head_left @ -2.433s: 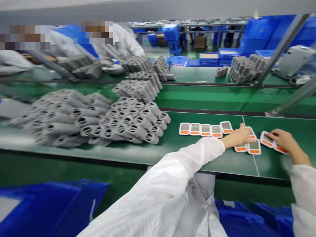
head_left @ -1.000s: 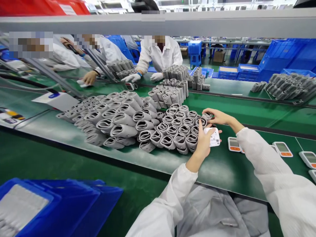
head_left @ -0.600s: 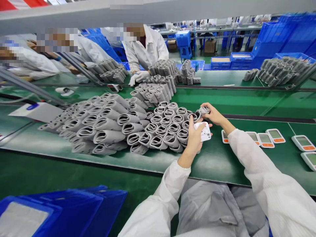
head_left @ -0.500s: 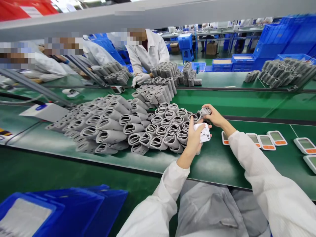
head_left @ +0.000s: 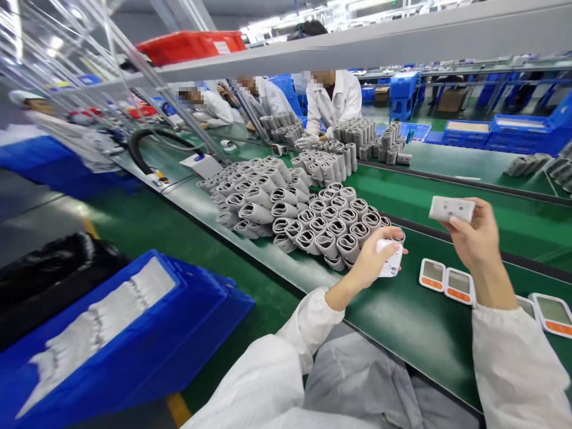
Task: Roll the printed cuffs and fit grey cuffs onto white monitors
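Observation:
My left hand (head_left: 367, 262) is closed on a small white blood pressure monitor (head_left: 389, 265), its back turned up, just off the near right edge of the pile of rolled grey cuffs (head_left: 328, 223). Raised over the bench to the right, my right hand (head_left: 483, 241) grips one rolled grey cuff (head_left: 449, 208) between thumb and fingers; a few dark spots mark its side. Below that hand, monitors (head_left: 459, 285) with grey screens and orange buttons lie face up on the green bench.
Blue bins (head_left: 179, 310) with white sheets inside stand on the floor at left. A metal rail (head_left: 402, 47) crosses overhead, with a red tray (head_left: 192, 47) on top. Opposite, a person in a white coat (head_left: 335, 101) works beside more cuff stacks (head_left: 357, 132).
My right hand has lifted a rolled cuff away from the pile, to the right. My left hand still holds the monitor beside the pile. The view has swung to the left.

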`<action>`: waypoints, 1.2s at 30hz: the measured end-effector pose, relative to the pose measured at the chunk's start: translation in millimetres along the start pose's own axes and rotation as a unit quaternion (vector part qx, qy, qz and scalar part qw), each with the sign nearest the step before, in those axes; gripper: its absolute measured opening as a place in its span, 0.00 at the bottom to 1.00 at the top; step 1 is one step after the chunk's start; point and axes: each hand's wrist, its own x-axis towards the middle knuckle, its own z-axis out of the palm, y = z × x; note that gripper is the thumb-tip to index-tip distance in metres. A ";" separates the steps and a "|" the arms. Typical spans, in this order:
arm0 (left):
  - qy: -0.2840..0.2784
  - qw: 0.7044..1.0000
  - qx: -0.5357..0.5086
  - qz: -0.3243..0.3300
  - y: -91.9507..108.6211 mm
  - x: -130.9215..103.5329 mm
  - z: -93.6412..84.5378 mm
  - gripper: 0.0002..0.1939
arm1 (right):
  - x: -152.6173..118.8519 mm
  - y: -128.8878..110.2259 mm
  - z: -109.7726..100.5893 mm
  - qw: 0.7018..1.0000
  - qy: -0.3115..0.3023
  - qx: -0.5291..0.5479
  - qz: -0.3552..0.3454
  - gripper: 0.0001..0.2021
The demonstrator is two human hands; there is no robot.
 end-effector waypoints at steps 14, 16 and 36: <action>-0.131 0.945 0.260 0.152 10.5 87.9 82.4 0.24 | -41.2 -67.8 -25.3 0.977 -0.116 -0.155 -0.089 0.30; -0.156 0.916 0.311 0.199 15.0 89.3 77.1 0.22 | -39.1 -69.4 -31.7 0.974 -0.124 -0.185 -0.053 0.28; -0.094 0.972 -0.116 -0.180 -103.9 33.0 42.4 0.30 | -121.7 30.6 -49.1 0.986 0.048 0.017 0.160 0.33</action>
